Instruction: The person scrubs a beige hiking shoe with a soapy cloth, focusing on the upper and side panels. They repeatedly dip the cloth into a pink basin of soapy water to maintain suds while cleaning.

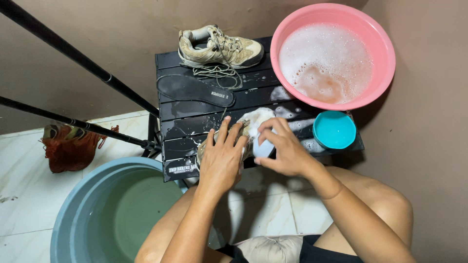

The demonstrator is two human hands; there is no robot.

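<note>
On the black slatted table (185, 127) my left hand (222, 157) presses down on a soapy beige shoe (254, 120), which is mostly hidden under both hands and white foam. My right hand (282, 148) grips a small pale blue brush or sponge (263, 147) against the shoe's side. A second beige shoe (219, 47) with loose laces stands upright at the table's far edge. A dark insole (195, 90) lies flat between the two shoes.
A pink basin (385, 53) of sudsy water sits at the table's far right, a small teal cup (334, 130) just below it. A large blue-grey bucket (73, 209) of water stands on the tiled floor at left, behind it an orange mesh bag (68, 148) and black tripod legs (87, 63).
</note>
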